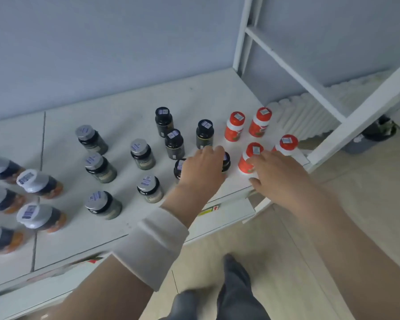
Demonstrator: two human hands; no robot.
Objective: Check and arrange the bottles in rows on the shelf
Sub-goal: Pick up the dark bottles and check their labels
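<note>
Your left hand (201, 167) lay over the front of the black-capped group, its fingers curved down across two black bottles: one showed at the left of the hand (178, 167) and one at the right (226, 161). The hand covered both, so I cannot tell if the fingers really closed on a bottle or only rested on the caps. Your right hand (280, 176) was partly open; its fingers (254, 161) touched the side of the front red bottle (249, 158), and the thumb hung at the shelf edge (240, 192), not yet closed around anything.

To do this step well, I judge you needed to take each bottle by its body, not by the cap, and slide it upright, because the red bottle near the right hand stood close to the edge and could tip off. Beside it, another red bottle (286, 144) stood at the corner, and two more (234, 127) stood behind. Three black bottles (174, 143) stood behind the left hand in a loose line. Further left, the grey-capped bottles (97, 167) formed two fairly regular rows, and the white-capped ones (39, 183) were at the far left of the shelf.
</note>
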